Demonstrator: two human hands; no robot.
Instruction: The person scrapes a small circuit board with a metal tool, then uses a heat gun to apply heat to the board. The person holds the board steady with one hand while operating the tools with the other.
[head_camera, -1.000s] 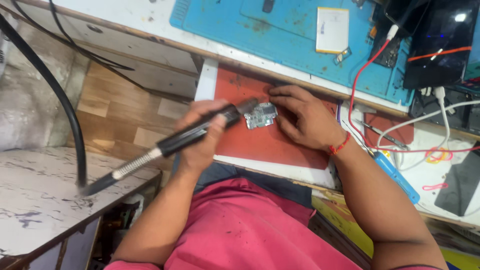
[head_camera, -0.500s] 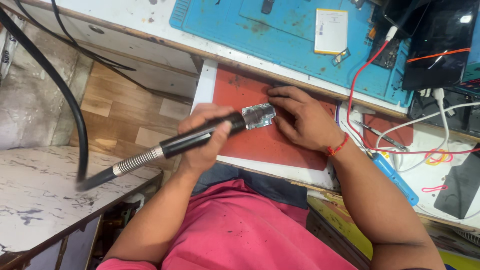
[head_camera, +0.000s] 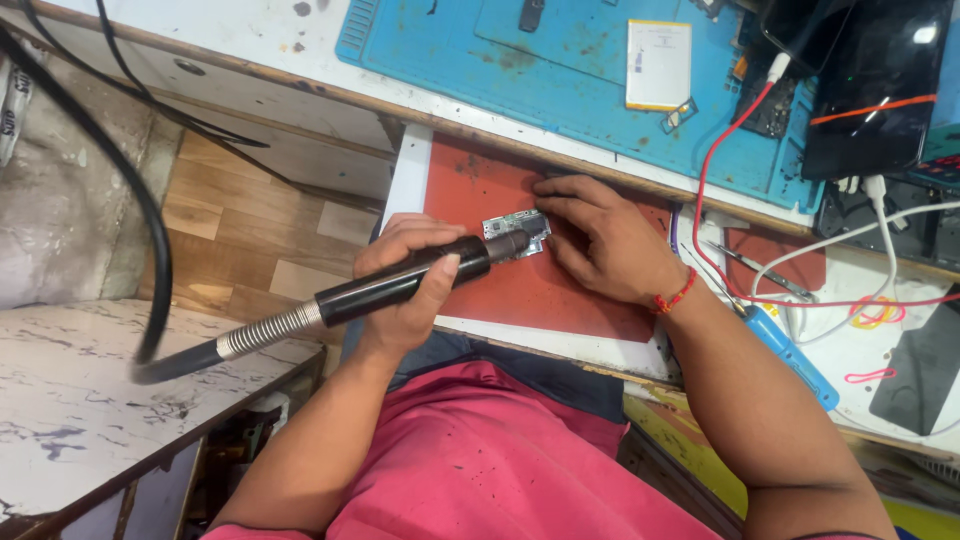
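My left hand (head_camera: 412, 282) grips a black hot-air wand (head_camera: 400, 283) with a metal spring collar and a thick black hose (head_camera: 150, 250) trailing left. Its nozzle tip rests over a small green circuit board (head_camera: 520, 232) lying on a red work mat (head_camera: 520, 280). My right hand (head_camera: 600, 240) lies flat on the mat with its fingers pressing on the right edge of the board. A red thread bracelet circles my right wrist.
A blue repair mat (head_camera: 560, 70) lies behind the red one, with a flat white battery (head_camera: 658, 64) on it. At right are red and white cables (head_camera: 760, 290), a dark phone (head_camera: 880, 90), tweezers (head_camera: 760, 265) and a blue tool (head_camera: 790, 345). A marbled surface (head_camera: 70, 400) stands at lower left.
The wand's nozzle has moved down onto the board and the hose swung slightly; my right hand stays on the board.
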